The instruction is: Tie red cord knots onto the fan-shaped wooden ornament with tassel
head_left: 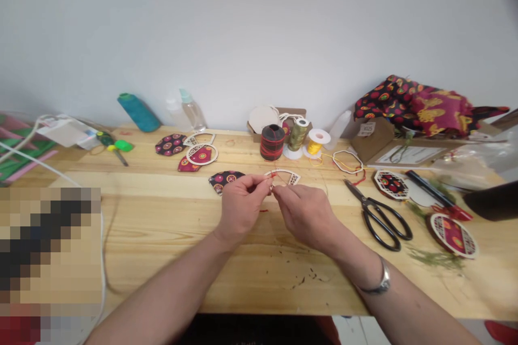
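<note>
My left hand (245,199) and my right hand (306,213) meet over the middle of the table, both closed in a pinch with fingertips almost touching. Thin red thread (274,174) shows at the fingertips, and a short red end hangs below them; the exact grip is partly hidden by the fingers. Just behind the hands lies a fan-shaped cut-out wooden frame (294,177). Beside my left hand is a dark patterned fabric piece (220,180). A spool of red and black thread (271,143) stands farther back.
Black-handled scissors (378,215) lie to the right, near an octagonal framed fabric piece (390,184) and an oval one (453,234). A green thread spool (298,135) and a yellow one (318,143) stand at the back. A teal thread cone (138,112) leans at the left.
</note>
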Demonstrator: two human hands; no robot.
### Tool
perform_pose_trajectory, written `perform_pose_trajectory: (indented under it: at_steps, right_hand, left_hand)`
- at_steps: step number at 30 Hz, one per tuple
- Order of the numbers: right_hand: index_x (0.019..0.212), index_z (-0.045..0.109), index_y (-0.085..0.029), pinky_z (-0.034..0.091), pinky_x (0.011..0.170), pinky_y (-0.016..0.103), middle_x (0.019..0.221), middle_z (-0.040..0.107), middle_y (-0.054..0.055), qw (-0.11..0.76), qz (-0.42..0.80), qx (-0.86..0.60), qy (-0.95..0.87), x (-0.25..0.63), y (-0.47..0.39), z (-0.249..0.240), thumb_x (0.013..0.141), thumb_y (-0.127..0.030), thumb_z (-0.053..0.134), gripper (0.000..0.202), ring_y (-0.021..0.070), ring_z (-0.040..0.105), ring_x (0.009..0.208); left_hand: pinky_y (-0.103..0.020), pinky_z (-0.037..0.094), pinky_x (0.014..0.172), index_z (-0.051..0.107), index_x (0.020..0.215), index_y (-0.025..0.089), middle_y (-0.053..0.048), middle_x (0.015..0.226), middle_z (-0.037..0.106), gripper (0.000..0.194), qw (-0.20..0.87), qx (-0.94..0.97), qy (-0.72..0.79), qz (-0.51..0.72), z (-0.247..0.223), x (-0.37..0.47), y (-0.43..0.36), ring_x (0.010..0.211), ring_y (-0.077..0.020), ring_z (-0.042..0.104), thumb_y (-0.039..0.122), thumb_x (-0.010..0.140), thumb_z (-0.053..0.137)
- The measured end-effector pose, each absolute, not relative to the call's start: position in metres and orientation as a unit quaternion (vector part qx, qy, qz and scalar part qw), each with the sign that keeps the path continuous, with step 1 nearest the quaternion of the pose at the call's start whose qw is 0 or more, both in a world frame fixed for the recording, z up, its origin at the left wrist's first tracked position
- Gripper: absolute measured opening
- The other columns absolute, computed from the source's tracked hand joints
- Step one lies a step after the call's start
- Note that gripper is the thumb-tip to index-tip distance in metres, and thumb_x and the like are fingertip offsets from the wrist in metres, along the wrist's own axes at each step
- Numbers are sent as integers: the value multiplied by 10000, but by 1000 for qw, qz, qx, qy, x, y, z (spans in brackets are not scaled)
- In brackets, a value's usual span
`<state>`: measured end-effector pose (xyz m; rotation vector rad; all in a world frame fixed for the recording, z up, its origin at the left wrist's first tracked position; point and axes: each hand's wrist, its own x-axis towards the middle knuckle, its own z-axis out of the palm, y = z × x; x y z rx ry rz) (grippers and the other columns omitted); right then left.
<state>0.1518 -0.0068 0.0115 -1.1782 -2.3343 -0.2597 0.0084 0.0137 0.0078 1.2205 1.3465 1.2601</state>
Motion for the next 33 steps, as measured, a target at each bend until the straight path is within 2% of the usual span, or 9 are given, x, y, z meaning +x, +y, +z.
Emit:
perform_pose_trajectory:
  at_steps: [10, 14, 17, 19, 21, 23, 27, 33]
  right_hand:
    - [820, 622, -126, 254, 493, 288, 606, 626, 33, 238, -64, -423, -872, 152, -10, 13, 854, -96, 386, 240, 133, 506, 519]
    - [918, 645, -122, 309, 521, 283, 679, 662, 53, 249, -22, -431, -867, 154, -9, 15, 864, -102, 394, 258, 152, 543, 583]
    - [823, 658, -148, 396, 617, 284, 708, 667, 61, 268, 76, -439, -854, 159, -3, 20, 889, -166, 432, 236, 169, 574, 681]
    - [761, 654, -154, 433, 739, 312, 768, 678, 76, 314, 146, -452, -822, 163, 2, 22, 898, -194, 445, 253, 180, 592, 776]
    - [854, 669, -157, 443, 813, 341, 903, 693, 93, 410, 206, -493, -739, 165, 8, 20, 899, -222, 460, 223, 189, 604, 867]
    - [945, 673, -174, 466, 813, 344, 951, 701, 79, 470, 330, -503, -646, 165, 12, 15, 869, -250, 516, 190, 181, 620, 876]
    - [923, 703, -215, 489, 822, 341, 913, 715, 37, 490, 581, -421, -495, 161, 15, 6, 782, -319, 657, 182, 155, 641, 838]
    - [858, 726, -224, 512, 831, 342, 912, 718, 27, 479, 704, -320, -416, 157, 13, 5, 628, -258, 811, 247, 133, 652, 790]
  left_hand:
    - [-249, 507, 657, 719, 686, 158, -10, 661, 713, 114, 466, 476, 528, 527, 3, 8, 13, 633, -134, 619, 271, 681, 707]
    - [-244, 487, 651, 715, 685, 154, -9, 663, 708, 108, 486, 473, 519, 521, 2, 7, 16, 630, -127, 605, 262, 677, 708]
    - [-223, 442, 581, 680, 610, 153, 10, 582, 659, 111, 507, 464, 515, 512, 5, 6, 18, 556, -102, 550, 239, 679, 692]
    - [-216, 401, 536, 659, 576, 153, 19, 552, 627, 139, 522, 460, 501, 515, 6, 6, 18, 508, -83, 500, 237, 684, 683]
    - [-217, 363, 504, 665, 582, 149, 18, 548, 612, 148, 545, 460, 479, 513, 7, 6, 17, 483, -72, 461, 251, 686, 685]
    - [-218, 333, 484, 678, 600, 144, 15, 545, 600, 152, 572, 460, 458, 501, 7, 6, 16, 475, -68, 437, 270, 684, 694]
    - [-213, 286, 464, 674, 590, 138, 16, 531, 575, 156, 612, 454, 425, 489, 6, 7, 14, 478, -61, 412, 267, 672, 706]
    - [-210, 225, 441, 679, 574, 133, 27, 492, 554, 103, 643, 429, 420, 475, 11, 9, 11, 436, -42, 352, 222, 625, 696]
